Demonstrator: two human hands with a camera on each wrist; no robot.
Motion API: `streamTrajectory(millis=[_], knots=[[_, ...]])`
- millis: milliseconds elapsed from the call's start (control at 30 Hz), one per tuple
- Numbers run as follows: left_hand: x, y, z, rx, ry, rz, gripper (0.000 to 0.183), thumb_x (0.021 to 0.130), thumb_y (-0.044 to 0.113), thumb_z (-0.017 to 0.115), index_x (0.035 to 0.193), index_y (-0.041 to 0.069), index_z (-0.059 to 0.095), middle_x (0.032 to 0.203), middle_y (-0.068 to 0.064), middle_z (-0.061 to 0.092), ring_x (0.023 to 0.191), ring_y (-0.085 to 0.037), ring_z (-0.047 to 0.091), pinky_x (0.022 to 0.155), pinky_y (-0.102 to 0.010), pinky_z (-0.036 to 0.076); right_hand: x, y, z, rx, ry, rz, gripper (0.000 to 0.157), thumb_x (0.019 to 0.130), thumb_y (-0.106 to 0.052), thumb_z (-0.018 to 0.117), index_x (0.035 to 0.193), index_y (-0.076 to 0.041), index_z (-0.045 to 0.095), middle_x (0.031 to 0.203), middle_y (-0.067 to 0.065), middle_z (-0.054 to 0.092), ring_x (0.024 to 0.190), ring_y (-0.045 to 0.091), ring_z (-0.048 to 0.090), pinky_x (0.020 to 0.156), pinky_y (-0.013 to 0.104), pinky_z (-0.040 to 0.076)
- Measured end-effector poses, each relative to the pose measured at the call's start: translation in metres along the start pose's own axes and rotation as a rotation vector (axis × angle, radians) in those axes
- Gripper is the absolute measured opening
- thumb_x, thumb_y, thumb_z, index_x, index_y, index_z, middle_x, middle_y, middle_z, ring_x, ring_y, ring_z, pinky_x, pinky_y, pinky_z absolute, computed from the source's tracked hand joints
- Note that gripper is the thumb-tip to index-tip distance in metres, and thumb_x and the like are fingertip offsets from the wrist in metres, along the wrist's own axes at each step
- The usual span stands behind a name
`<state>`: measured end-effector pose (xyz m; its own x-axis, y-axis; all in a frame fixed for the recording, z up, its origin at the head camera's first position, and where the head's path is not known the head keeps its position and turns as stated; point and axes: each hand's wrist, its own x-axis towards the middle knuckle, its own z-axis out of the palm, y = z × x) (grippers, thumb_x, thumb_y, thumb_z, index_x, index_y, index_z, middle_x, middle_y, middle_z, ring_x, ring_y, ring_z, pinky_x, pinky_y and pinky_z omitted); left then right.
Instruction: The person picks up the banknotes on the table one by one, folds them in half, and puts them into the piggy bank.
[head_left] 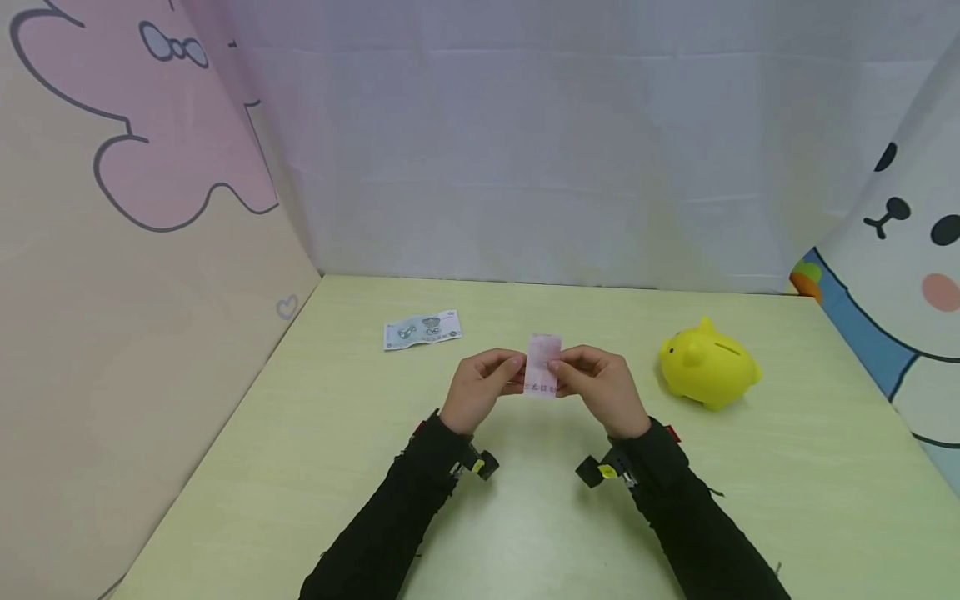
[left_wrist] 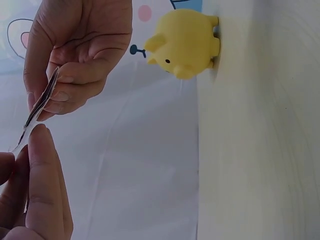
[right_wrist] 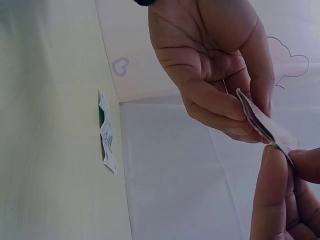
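A folded pinkish banknote point(head_left: 542, 363) is held up above the table between both hands. My left hand point(head_left: 483, 385) pinches its left edge between thumb and fingers. On the opposite edge, my right hand point(head_left: 600, 385) pinches it with the thumb across its front. Seen edge-on in the left wrist view, the folded banknote point(left_wrist: 41, 102) shows layers lying close together. The right wrist view shows the same folded edge of the banknote point(right_wrist: 265, 125), with the fingers of both hands around it.
A greenish banknote point(head_left: 422, 330) with creases lies on the table point(head_left: 525, 517) at the back left. To the right stands a yellow piggy bank point(head_left: 708, 364) with a slot on top. A pale curtain point(head_left: 525, 167) hangs behind the table, and printed cloths flank it.
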<state>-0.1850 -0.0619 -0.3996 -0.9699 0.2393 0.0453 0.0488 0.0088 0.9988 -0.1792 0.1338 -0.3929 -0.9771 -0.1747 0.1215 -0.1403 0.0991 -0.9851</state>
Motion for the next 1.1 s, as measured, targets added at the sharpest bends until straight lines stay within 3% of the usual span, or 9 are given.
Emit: streamTrajectory(millis=[200,533,700,833,1100], knots=[[0.0006,-0.0008,0.0005,-0.012,-0.013,-0.017,0.025,0.099,0.011,0.057,0.115,-0.005,0.067,0.107,-0.023,0.068,0.083,-0.012,0.067,0.082,-0.034,0.060,0.0004,0.0010,-0.0004,0.001,0.000,0.000,0.022,0.093,-0.008,0.065,0.105,0.011,0.065,0.083,-0.002,0.068,0.068,0.011,0.066,0.066,0.026,0.060],[0.0001,-0.0025,-0.0008,-0.055,-0.055,0.000,0.026,0.097,0.009,0.059,0.117,-0.007,0.065,0.110,-0.024,0.067,0.084,-0.011,0.069,0.085,-0.039,0.059,0.0006,0.0012,-0.0001,-0.006,0.009,-0.002,0.022,0.094,-0.009,0.065,0.104,0.010,0.066,0.085,0.002,0.069,0.068,0.012,0.066,0.067,0.027,0.060],[-0.0002,-0.0022,-0.0004,-0.087,-0.053,-0.020,0.026,0.097,0.009,0.060,0.117,-0.008,0.065,0.104,-0.016,0.070,0.083,-0.011,0.069,0.086,-0.041,0.058,0.0005,0.0011,-0.0001,-0.003,0.011,-0.004,0.022,0.094,-0.009,0.065,0.103,0.011,0.066,0.083,-0.001,0.068,0.068,0.012,0.066,0.067,0.027,0.060],[-0.0014,-0.0014,0.0000,-0.107,-0.063,-0.017,0.027,0.097,0.008,0.060,0.117,-0.009,0.064,0.101,-0.009,0.070,0.083,-0.010,0.069,0.084,-0.035,0.059,0.0003,0.0009,-0.0001,0.006,0.013,-0.012,0.022,0.093,-0.008,0.066,0.102,0.011,0.066,0.080,-0.004,0.068,0.068,0.011,0.066,0.066,0.027,0.060],[-0.0018,-0.0022,0.0020,-0.099,-0.076,-0.015,0.030,0.096,0.013,0.062,0.118,-0.007,0.065,0.109,-0.016,0.069,0.086,-0.013,0.070,0.087,-0.037,0.059,-0.0002,0.0007,0.0005,0.026,0.017,-0.013,0.022,0.093,-0.008,0.066,0.102,0.012,0.065,0.079,-0.006,0.068,0.068,0.010,0.066,0.066,0.027,0.060]])
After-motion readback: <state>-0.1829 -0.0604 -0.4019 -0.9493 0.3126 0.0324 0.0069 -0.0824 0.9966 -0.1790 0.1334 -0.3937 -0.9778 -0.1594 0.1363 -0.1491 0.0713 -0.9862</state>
